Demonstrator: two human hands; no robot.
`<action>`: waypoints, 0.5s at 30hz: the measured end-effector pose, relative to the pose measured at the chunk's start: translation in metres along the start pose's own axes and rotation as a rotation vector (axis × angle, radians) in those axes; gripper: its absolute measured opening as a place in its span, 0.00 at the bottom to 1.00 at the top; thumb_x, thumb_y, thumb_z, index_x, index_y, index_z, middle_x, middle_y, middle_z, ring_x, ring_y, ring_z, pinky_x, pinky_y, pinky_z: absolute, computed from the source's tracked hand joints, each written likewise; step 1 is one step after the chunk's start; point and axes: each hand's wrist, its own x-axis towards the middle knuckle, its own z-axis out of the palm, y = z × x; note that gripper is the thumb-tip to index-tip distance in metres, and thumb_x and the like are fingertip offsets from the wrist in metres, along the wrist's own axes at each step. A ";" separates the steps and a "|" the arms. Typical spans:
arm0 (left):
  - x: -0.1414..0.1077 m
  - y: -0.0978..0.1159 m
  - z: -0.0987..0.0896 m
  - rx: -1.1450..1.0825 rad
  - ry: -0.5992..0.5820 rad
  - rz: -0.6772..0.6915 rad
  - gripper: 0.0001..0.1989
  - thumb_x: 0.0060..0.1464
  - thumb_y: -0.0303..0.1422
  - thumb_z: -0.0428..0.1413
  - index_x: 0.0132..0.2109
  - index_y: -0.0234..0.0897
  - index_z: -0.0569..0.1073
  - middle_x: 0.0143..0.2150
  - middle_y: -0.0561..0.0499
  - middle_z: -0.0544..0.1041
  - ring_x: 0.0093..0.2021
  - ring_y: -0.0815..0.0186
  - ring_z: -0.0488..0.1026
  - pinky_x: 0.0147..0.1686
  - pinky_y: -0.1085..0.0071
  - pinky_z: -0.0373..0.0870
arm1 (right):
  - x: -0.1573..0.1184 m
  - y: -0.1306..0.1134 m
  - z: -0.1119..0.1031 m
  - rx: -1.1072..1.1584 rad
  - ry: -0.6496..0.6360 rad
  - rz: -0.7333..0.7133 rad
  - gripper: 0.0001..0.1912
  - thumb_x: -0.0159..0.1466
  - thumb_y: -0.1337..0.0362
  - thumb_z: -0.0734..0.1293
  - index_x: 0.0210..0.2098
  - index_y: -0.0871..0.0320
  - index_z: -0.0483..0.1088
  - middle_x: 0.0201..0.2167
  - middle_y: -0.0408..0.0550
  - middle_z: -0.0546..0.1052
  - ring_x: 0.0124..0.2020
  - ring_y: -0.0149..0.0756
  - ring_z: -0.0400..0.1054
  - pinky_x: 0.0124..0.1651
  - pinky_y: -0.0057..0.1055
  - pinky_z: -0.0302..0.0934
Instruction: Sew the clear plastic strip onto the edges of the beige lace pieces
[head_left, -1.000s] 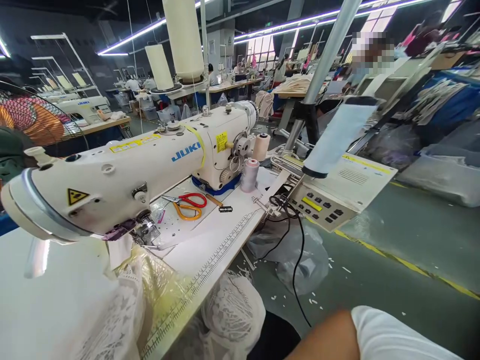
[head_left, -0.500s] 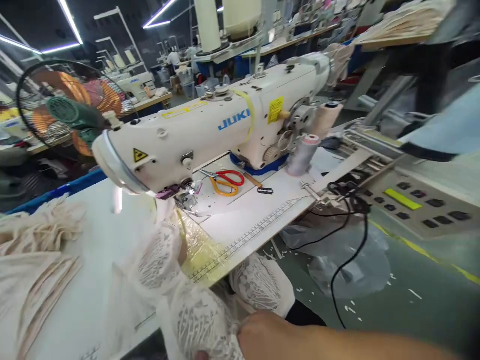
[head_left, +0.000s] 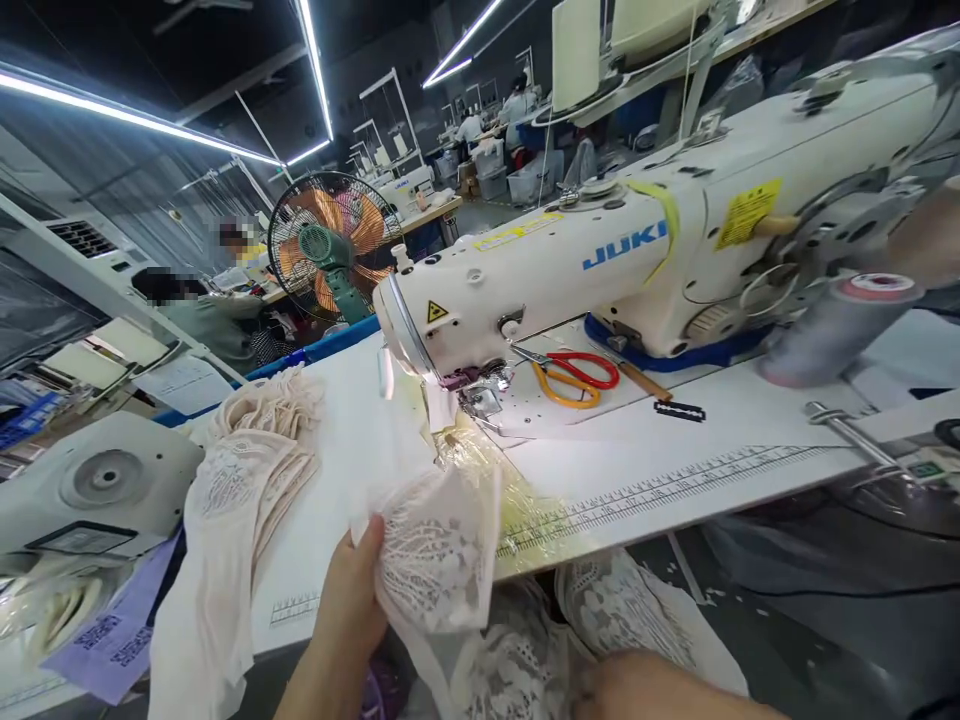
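Observation:
My left hand (head_left: 352,590) pinches the edge of a white lace bra (head_left: 431,550), thumb on top, and holds one cup up over the table's front edge. The bra's other lace cups hang below the edge. At the bottom, my right hand (head_left: 600,685) is closed at the lower lace; its fingers are blurred and partly hidden by the cloth. Just beyond the raised cup is the presser foot (head_left: 480,400) of a white JUKI sewing machine (head_left: 555,260), with a pale strip of fabric beside it. Clear yellowish film (head_left: 517,490) covers the table in front of the foot.
Red- and orange-handled scissors (head_left: 574,375), a wooden-handled tool (head_left: 641,380) and a razor blade (head_left: 679,411) lie on the bed. A grey thread cone (head_left: 840,330) stands to the right. Folded lace pieces (head_left: 240,480) lie left. A fan (head_left: 334,240) and other people are behind.
The view has swung left. My left hand has come into clear view, holding a lace cup up. My right hand stays low at the lace.

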 end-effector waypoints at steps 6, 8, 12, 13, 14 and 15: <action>-0.016 -0.020 0.001 0.368 -0.001 0.161 0.28 0.37 0.48 0.66 0.41 0.29 0.77 0.35 0.42 0.81 0.41 0.50 0.76 0.40 0.63 0.72 | -0.002 0.031 -0.121 0.634 0.644 0.220 0.13 0.65 0.56 0.55 0.36 0.56 0.65 0.35 0.49 0.71 0.31 0.35 0.65 0.34 0.32 0.59; -0.019 -0.023 0.004 0.445 -0.018 0.209 0.27 0.38 0.49 0.65 0.40 0.30 0.77 0.36 0.43 0.81 0.42 0.50 0.76 0.42 0.63 0.71 | 0.012 0.031 -0.131 0.844 0.530 0.232 0.14 0.64 0.53 0.56 0.37 0.56 0.65 0.32 0.46 0.70 0.27 0.33 0.64 0.30 0.30 0.59; -0.018 -0.023 0.010 0.565 -0.086 0.235 0.24 0.42 0.49 0.63 0.37 0.31 0.78 0.34 0.44 0.81 0.43 0.50 0.75 0.45 0.62 0.70 | 0.042 0.030 -0.119 1.051 0.206 0.116 0.10 0.61 0.59 0.59 0.26 0.57 0.61 0.19 0.36 0.59 0.18 0.27 0.58 0.21 0.25 0.54; -0.018 -0.022 0.011 0.611 -0.111 0.232 0.23 0.43 0.49 0.62 0.37 0.32 0.79 0.33 0.45 0.81 0.43 0.50 0.75 0.45 0.62 0.70 | 0.046 0.030 -0.115 1.050 0.188 0.102 0.11 0.61 0.62 0.59 0.23 0.56 0.59 0.18 0.35 0.57 0.17 0.26 0.57 0.21 0.24 0.53; -0.017 -0.021 0.012 0.671 -0.148 0.227 0.22 0.44 0.48 0.61 0.37 0.32 0.79 0.33 0.45 0.81 0.42 0.50 0.74 0.45 0.62 0.69 | 0.049 0.030 -0.113 1.042 0.184 0.094 0.11 0.61 0.63 0.58 0.22 0.56 0.57 0.17 0.34 0.55 0.17 0.25 0.56 0.20 0.23 0.53; -0.016 -0.019 0.013 0.738 -0.190 0.231 0.22 0.45 0.48 0.60 0.38 0.32 0.79 0.34 0.44 0.80 0.42 0.50 0.74 0.46 0.61 0.69 | 0.050 0.030 -0.112 1.030 0.183 0.090 0.12 0.61 0.65 0.58 0.21 0.56 0.56 0.17 0.34 0.55 0.17 0.25 0.55 0.20 0.23 0.52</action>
